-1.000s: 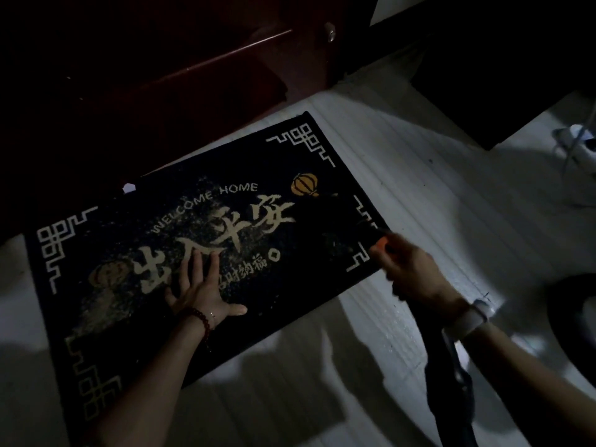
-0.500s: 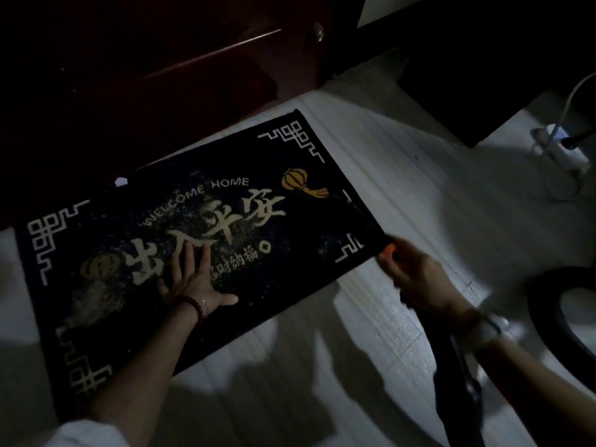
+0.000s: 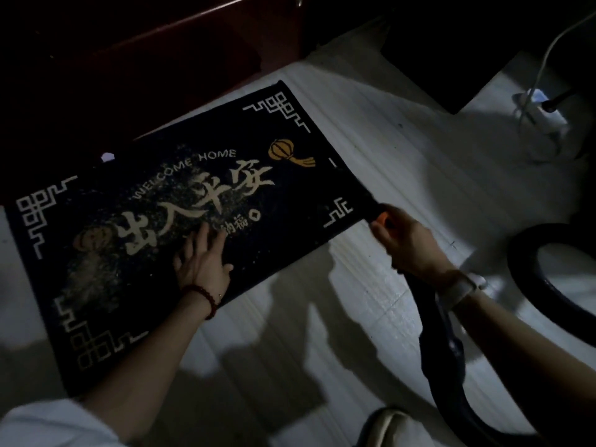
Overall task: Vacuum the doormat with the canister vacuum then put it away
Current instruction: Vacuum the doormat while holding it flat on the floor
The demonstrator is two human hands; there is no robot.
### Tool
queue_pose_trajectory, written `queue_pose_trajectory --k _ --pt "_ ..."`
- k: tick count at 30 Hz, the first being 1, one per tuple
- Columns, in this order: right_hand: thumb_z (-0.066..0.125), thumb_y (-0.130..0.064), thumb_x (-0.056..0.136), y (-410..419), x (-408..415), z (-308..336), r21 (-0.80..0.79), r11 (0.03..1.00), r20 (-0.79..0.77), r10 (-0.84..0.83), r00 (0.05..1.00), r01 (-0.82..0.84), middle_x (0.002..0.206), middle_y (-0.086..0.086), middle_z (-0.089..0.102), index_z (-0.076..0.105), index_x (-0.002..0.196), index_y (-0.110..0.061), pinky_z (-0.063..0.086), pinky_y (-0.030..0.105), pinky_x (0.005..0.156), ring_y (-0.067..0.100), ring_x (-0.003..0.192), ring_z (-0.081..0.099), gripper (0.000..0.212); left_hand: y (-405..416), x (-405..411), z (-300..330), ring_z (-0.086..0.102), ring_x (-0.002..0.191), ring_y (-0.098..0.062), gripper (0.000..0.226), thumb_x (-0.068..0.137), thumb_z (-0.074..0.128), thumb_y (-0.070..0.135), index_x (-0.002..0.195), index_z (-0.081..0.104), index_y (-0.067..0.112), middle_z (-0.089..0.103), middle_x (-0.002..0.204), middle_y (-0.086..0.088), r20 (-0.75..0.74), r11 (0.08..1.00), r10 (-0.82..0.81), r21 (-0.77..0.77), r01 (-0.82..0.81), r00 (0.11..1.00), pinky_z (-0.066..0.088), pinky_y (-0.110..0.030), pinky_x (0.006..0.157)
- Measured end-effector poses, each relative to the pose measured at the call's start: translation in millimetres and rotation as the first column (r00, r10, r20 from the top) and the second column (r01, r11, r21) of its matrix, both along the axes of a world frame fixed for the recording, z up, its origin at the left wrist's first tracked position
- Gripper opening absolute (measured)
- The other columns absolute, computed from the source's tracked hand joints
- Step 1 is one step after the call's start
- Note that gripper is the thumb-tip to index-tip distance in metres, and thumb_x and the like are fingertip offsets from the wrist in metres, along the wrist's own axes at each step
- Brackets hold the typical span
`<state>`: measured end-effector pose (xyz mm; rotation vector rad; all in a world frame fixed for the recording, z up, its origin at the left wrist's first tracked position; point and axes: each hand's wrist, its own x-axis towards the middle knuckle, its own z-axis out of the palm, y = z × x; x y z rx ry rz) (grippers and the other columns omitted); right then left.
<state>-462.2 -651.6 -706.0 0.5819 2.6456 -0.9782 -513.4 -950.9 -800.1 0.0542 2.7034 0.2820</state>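
A dark doormat [image 3: 290,195] with gold lettering, lanterns and corner patterns lies tilted on the pale floor, speckled with light dust at its left and middle. My left hand [image 3: 203,259] presses flat on the mat near its front edge, fingers straight. My right hand [image 3: 406,243] grips the dark vacuum nozzle [image 3: 379,217], which has an orange part, at the mat's right corner. A black vacuum hose [image 3: 442,346] runs back from that hand under my forearm. The canister itself is not clearly visible.
A dark red wooden cabinet [image 3: 145,59] stands behind the mat. A white power strip [image 3: 541,114] with cords lies at the far right. A black curved ring [image 3: 541,275], perhaps a chair base, sits at the right. The room is dim.
The view has drifted, so the mat sits higher and more to the left. My right hand with the nozzle stays at the mat's right corner. The left hand still presses the mat.
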Motion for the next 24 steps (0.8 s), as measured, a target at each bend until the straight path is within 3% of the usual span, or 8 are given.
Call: queue_pose_trajectory --k 3,7,9,12,15,17,21,24 --pt "0.049 -0.038 0.092 -5.6 5.8 -8.8 -0.027 0.999 0.055 -0.020 0.998 0.021 0.075 -0.001 0.062 0.041 0.134 -0.029 0.053 0.028 0.043 0.022 0.045 0.060 0.043 9.9 31.6 -8.5 -0.006 0.145 -0.023 0.058 0.097 0.037 0.040 0.148 0.011 0.032 -0.005 0.158 0.003 0.101 0.984 -0.169 -0.046 0.174 0.980 0.008 -0.052 0.116" --pt "0.050 -0.041 0.091 -39.4 52.5 -17.3 -0.110 0.979 0.126 0.184 0.975 -0.170 0.094 0.003 0.068 0.036 0.136 -0.032 0.053 0.023 0.046 0.015 0.044 0.060 0.048 7.8 34.0 -11.9 -0.011 0.145 -0.022 0.060 0.097 0.034 0.045 0.147 0.004 0.035 -0.012 0.157 0.005 0.174 0.971 -0.203 -0.090 0.221 0.964 0.010 -0.052 0.116" --pt "0.050 -0.042 0.091 -34.4 56.6 -11.9 -0.138 0.976 0.136 0.186 0.973 -0.167 0.088 -0.002 0.065 0.034 0.138 -0.033 0.053 0.022 0.046 0.016 0.045 0.061 0.050 7.9 32.8 -9.1 -0.009 0.145 -0.022 0.060 0.096 0.035 0.046 0.147 0.006 0.035 -0.010 0.157 0.006 0.167 0.969 -0.208 -0.100 0.226 0.964 0.013 -0.052 0.115" --pt "0.050 -0.039 0.091 0.1 30.7 -9.7 -0.026 0.999 0.023 0.025 0.999 -0.025 0.066 -0.010 0.056 0.041 0.135 -0.029 0.049 0.017 0.040 0.019 0.043 0.060 0.045 8.8 31.1 -7.8 -0.008 0.145 -0.022 0.061 0.095 0.037 0.046 0.147 0.008 0.036 -0.009 0.157 0.006 0.174 0.968 -0.208 -0.107 0.228 0.962 0.016 -0.052 0.114" --pt "0.049 -0.037 0.093 12.0 14.6 -11.8 0.008 0.997 -0.002 -0.080 0.997 0.080 0.063 -0.007 0.053 0.042 0.133 -0.027 0.049 0.021 0.038 0.018 0.041 0.058 0.042 10.2 30.1 -6.2 -0.007 0.144 -0.022 0.061 0.095 0.039 0.046 0.147 0.009 0.035 -0.008 0.157 0.006 0.175 0.968 -0.200 -0.113 0.222 0.964 0.017 -0.053 0.113" --pt "0.048 -0.036 0.093 -9.0 31.3 -14.8 -0.050 0.998 0.020 0.027 0.999 -0.026 0.068 -0.004 0.059 0.042 0.132 -0.028 0.051 0.021 0.044 0.010 0.039 0.055 0.040 11.9 30.2 -5.0 -0.007 0.144 -0.022 0.061 0.095 0.039 0.044 0.147 0.008 0.035 -0.008 0.157 0.005 0.174 0.969 -0.199 -0.113 0.220 0.965 0.017 -0.054 0.113" --pt "0.047 -0.042 0.092 -51.2 77.5 -13.7 -0.127 0.953 0.148 0.293 0.945 -0.275 0.098 0.004 0.068 0.030 0.140 -0.032 0.054 0.030 0.061 0.010 0.053 0.054 0.052 14.3 30.3 -4.1 -0.008 0.144 -0.023 0.061 0.096 0.040 0.043 0.147 0.010 0.034 -0.008 0.158 0.004 0.193 0.974 -0.178 -0.104 0.201 0.965 0.017 -0.054 0.113" --pt "0.047 -0.042 0.092 -33.7 67.4 -9.7 -0.142 0.966 0.090 0.229 0.969 -0.215 0.096 0.000 0.067 0.031 0.140 -0.033 0.052 0.019 0.051 0.009 0.046 0.056 0.052 16.6 27.6 -3.8 -0.007 0.144 -0.023 0.060 0.096 0.039 0.043 0.147 0.010 0.034 -0.007 0.158 0.004 0.189 0.976 -0.173 -0.098 0.194 0.967 0.016 -0.055 0.113"
